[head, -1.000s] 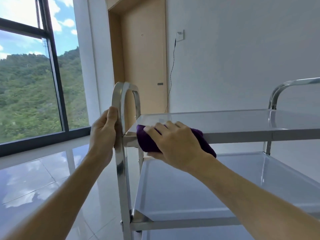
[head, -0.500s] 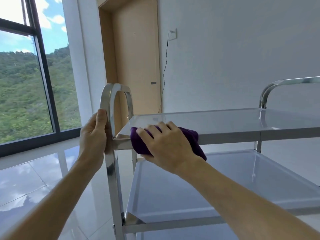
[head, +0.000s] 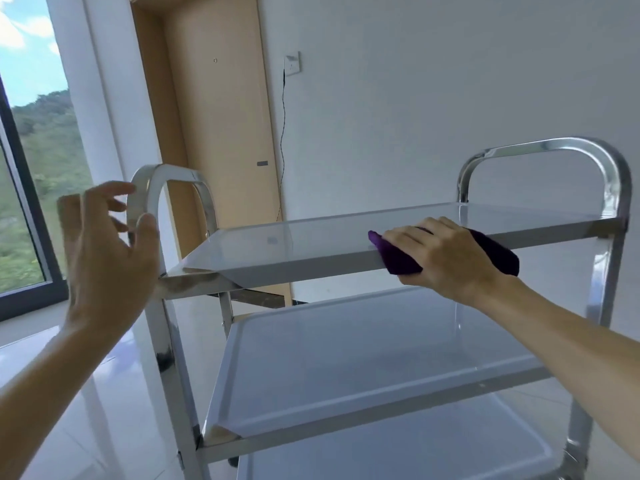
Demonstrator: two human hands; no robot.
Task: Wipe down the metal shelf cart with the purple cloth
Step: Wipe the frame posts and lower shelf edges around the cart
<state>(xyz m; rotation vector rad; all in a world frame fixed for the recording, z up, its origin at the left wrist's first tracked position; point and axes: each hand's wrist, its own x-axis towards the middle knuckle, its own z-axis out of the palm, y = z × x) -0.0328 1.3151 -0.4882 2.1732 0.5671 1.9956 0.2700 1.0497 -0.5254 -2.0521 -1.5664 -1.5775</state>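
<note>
Hands first: right hand (head: 446,254) curls over the purple cloth (head: 398,259) and presses it on the front rim of the top shelf (head: 311,237), right of the middle, cloth draped over the edge. Left hand (head: 107,258) is open, fingers spread and blurred, beside the left handle loop (head: 162,174) of the metal shelf cart (head: 381,414); thumb looks close to the upright, contact not clear, nothing gripped.

Risks, as judgement: nothing braces the cart on the left, so a firm sideways wipe could roll or swing it on the glossy floor (head: 41,368); a caster seems to show at lower right but too little to tell if locked. Cloth sits half off the rim, so it may slip from under the palm or bunch up, leaving streaks. Fingers running along the folded metal edge could catch at the corner by the right handle (head: 588,157). Middle shelf (head: 363,358) and lower shelf not yet touched by the cloth here.

Versus earlier frames: cloth and right hand were at the left front corner, now well along toward the right. Left hand was wrapped round the left upright, now let go and spread. View shifted, so the right handle is fully seen and less window (head: 24,168). Door (head: 221,133) and wall cable (head: 283,133) are behind the cart.
</note>
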